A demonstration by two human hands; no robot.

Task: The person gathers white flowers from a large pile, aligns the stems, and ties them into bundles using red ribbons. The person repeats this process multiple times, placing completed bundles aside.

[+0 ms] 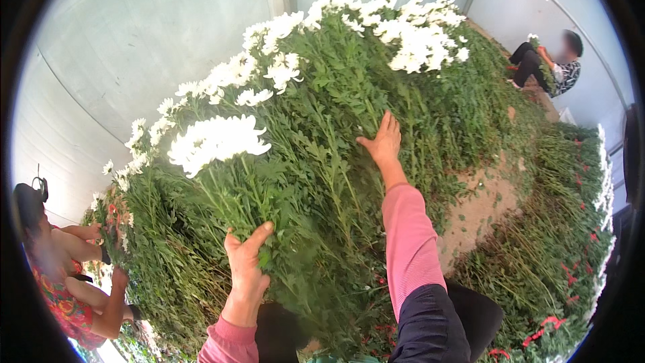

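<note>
A bunch of white chrysanthemums [219, 143] stands in my left hand [247, 257], its leafy green stems gripped below the heads. My right hand [384, 138] reaches out over a large heap of cut chrysanthemums [322, 161], thumb spread from the fingers. Its fingertips are at the leafy stems [370, 103] there; whether they touch them I cannot tell. White blooms [418, 40] line the far edge of the heap, with the stems pointing towards me. The lower ends of the stems in my left hand are partly hidden by leaves and my wrist.
Bundled chrysanthemums with red ties [569, 277] lie along the right side. Bare ground [478, 206] strewn with leaves shows between them and the heap. One person [546, 65] sits at the far right holding flowers; another person [75, 277] works at the left. Pale wall panels [166, 25] stand behind.
</note>
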